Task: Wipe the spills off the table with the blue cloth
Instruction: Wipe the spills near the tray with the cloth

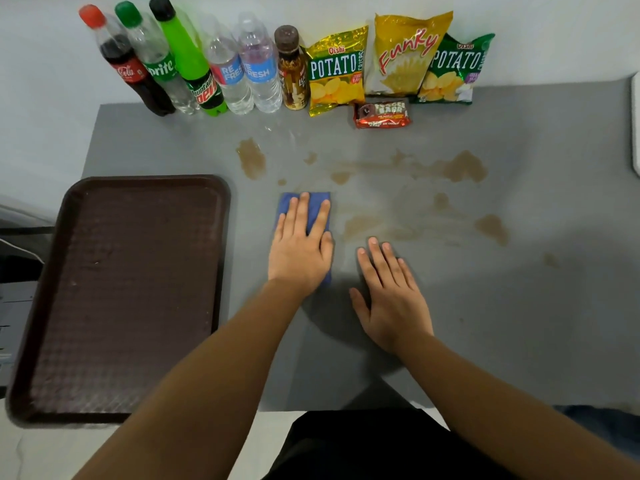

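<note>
A folded blue cloth (287,206) lies flat on the grey table (485,323), near its middle. My left hand (299,249) presses down on the cloth with fingers spread, covering most of it. My right hand (389,294) rests flat on the bare table just right of the cloth, holding nothing. Brown spills stain the table beyond and right of the cloth: one patch (252,162) at the upper left, a large one (462,167) at the upper right, a smeared one (362,226) beside the cloth, and another (491,228) further right.
A dark brown tray (138,292) lies at the left, overhanging the table's front edge. Along the back stand several drink bottles (194,64), three chip bags (337,69) and a chocolate bar pack (382,114). A white object (635,126) sits at the right edge.
</note>
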The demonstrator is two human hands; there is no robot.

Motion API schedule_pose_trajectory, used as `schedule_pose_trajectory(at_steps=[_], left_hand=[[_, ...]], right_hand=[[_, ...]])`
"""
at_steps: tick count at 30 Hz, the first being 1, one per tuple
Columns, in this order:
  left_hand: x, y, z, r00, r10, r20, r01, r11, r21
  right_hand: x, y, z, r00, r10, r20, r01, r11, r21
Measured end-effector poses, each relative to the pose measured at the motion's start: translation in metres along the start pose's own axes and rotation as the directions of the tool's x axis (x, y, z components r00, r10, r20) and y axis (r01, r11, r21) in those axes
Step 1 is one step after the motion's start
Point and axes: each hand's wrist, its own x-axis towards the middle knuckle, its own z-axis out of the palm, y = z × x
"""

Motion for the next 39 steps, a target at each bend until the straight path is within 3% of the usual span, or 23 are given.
schedule_pose_trajectory(at_steps=[4,6,10,16,23,31,39], left_hand=[[-0.035,-0.004,0.002,0.976,0.214,0.046,-0.215,0.977,0.011],[-0.056,-0.014,0.004,0.984,0.175,0.02,-0.175,0.984,0.026],[-0.071,-0.04,0.002,0.999,-0.035,-0.035,0.036,0.999,0.031],[-0.018,-0.066,-0.004,0.985,-0.162,-0.056,0.163,0.986,0.022],[0.043,-0.054,-0.007,0.991,-0.131,0.025,0.13,0.991,0.015],[-0.002,-0.029,-0.005,0.997,0.062,0.035,-0.062,0.998,0.001],[-0.039,-0.035,-0.001,0.984,-0.179,-0.02,0.18,0.983,0.022]], right_hand=[[0.0,0.001,0.001,1.0,0.0,0.011,0.0,1.0,0.017],[0.0,0.001,0.002,1.0,0.008,0.018,-0.009,1.0,0.019],[0.001,0.002,0.004,1.0,0.006,0.018,-0.006,1.0,0.018],[0.0,0.001,0.003,0.999,-0.001,0.038,0.001,1.0,-0.006],[0.002,0.0,-0.001,0.994,0.023,0.105,-0.019,0.999,-0.04],[0.002,0.0,-0.001,0.996,0.023,0.084,-0.023,1.0,0.0],[0.001,0.001,0.0,0.999,0.007,0.053,-0.008,1.0,0.014]])
